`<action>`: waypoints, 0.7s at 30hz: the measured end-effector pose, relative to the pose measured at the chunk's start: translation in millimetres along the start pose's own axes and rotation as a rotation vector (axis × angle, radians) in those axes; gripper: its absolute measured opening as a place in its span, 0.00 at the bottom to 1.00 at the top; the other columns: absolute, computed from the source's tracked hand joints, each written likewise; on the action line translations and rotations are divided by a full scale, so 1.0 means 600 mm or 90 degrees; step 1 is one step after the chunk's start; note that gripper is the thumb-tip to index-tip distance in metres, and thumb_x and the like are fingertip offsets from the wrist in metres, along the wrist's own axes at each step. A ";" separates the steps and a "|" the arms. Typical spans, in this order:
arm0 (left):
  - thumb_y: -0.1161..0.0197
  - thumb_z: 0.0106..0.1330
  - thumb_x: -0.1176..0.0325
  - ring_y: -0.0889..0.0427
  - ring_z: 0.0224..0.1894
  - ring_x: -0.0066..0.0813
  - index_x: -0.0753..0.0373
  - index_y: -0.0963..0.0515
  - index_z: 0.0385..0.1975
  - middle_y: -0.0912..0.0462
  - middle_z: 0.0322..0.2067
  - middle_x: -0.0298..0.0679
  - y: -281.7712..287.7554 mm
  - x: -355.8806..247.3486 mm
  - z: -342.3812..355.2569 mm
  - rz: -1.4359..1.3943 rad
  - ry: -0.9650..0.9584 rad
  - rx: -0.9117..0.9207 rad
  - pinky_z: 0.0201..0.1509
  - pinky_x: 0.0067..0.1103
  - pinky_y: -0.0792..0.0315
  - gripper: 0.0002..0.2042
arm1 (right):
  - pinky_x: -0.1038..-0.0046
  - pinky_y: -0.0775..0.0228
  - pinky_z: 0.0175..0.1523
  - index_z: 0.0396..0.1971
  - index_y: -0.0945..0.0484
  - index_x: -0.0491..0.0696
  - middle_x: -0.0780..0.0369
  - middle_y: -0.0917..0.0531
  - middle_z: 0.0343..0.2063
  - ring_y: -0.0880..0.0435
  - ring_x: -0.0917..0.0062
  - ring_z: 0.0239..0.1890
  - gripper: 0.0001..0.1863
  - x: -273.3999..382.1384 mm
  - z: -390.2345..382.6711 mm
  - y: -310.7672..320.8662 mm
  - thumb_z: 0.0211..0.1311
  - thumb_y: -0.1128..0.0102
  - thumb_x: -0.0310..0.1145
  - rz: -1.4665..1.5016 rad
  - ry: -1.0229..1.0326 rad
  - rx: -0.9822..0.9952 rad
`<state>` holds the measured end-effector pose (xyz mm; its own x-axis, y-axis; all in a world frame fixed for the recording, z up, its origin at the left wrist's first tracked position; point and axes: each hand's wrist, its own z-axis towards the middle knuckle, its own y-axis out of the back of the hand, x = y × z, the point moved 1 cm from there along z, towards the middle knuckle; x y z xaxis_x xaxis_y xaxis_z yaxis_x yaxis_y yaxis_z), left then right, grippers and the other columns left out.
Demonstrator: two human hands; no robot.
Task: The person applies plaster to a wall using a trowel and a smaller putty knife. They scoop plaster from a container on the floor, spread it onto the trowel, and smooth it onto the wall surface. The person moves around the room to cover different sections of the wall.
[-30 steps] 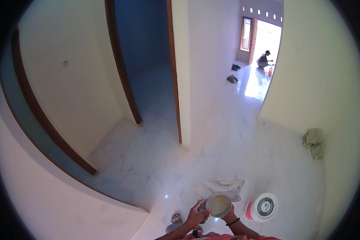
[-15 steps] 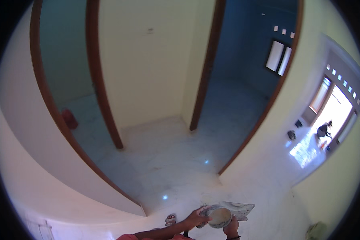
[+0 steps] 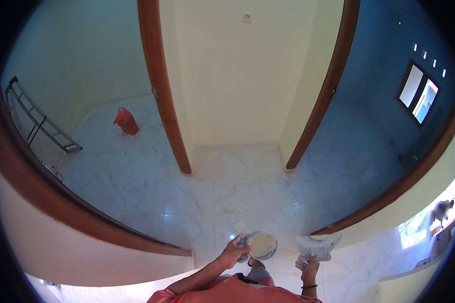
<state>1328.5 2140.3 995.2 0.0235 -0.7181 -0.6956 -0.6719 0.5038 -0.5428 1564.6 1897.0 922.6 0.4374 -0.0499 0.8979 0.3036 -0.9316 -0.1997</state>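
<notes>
My left hand grips a round, grey-smeared bowl by its left side, with the thumb over the rim. Cream-coloured paste lies in the bowl. Off to the right, my right hand is closed round the lower end of a wide scraper. Its flat, flaring blade points away from me and is smeared with grey and white. Bowl and scraper are apart, both held above the tiled floor.
Two doorways with brown frames open on either side of a cream wall recess. Through the left one I see a red bag and a ladder. Another person is by a bright opening at far right.
My view has swung to the right-hand side less and the left room shows more. My right hand has moved away from the bowl to the right with the scraper; the left still holds the bowl.
</notes>
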 end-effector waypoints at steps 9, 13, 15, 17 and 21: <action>0.33 0.56 0.75 0.26 0.17 0.21 0.64 0.43 0.63 0.25 0.19 0.35 -0.055 -0.070 0.182 -0.060 -0.018 -0.103 0.21 0.18 0.31 0.34 | 0.70 0.22 0.20 0.43 0.32 0.38 0.53 0.21 0.27 0.17 0.65 0.20 0.20 0.108 0.326 -0.124 0.66 0.53 0.42 -0.112 0.039 0.118; 0.34 0.56 0.75 0.25 0.19 0.22 0.64 0.42 0.62 0.23 0.23 0.37 -0.065 -0.139 0.240 -0.118 -0.069 -0.176 0.23 0.18 0.29 0.34 | 0.72 0.23 0.20 0.40 0.31 0.38 0.54 0.20 0.26 0.18 0.67 0.19 0.19 0.209 0.408 -0.267 0.66 0.52 0.42 -0.152 0.014 0.197; 0.34 0.56 0.75 0.24 0.21 0.22 0.64 0.42 0.62 0.23 0.24 0.37 -0.051 -0.152 0.234 -0.090 -0.063 -0.215 0.23 0.19 0.28 0.33 | 0.72 0.23 0.20 0.39 0.30 0.38 0.55 0.20 0.26 0.18 0.68 0.19 0.19 0.217 0.414 -0.300 0.67 0.52 0.42 -0.165 -0.001 0.219; 0.35 0.57 0.76 0.23 0.22 0.23 0.65 0.42 0.62 0.23 0.25 0.38 -0.040 -0.198 0.255 -0.064 -0.065 -0.255 0.24 0.20 0.27 0.33 | 0.72 0.23 0.20 0.39 0.30 0.38 0.55 0.20 0.25 0.18 0.69 0.19 0.18 0.215 0.453 -0.366 0.67 0.52 0.41 -0.178 0.009 0.256; 0.36 0.57 0.76 0.23 0.22 0.25 0.65 0.42 0.62 0.23 0.25 0.39 0.028 -0.239 0.340 -0.121 -0.087 -0.297 0.24 0.21 0.27 0.32 | 0.73 0.23 0.20 0.39 0.29 0.37 0.56 0.20 0.25 0.18 0.70 0.20 0.17 0.187 0.513 -0.477 0.66 0.52 0.39 -0.219 0.048 0.298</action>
<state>1464.8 2350.1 989.7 0.2529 -0.6909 -0.6773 -0.9043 0.0801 -0.4194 1787.1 2268.6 959.6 0.1918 0.1854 0.9638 0.7667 -0.6414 -0.0292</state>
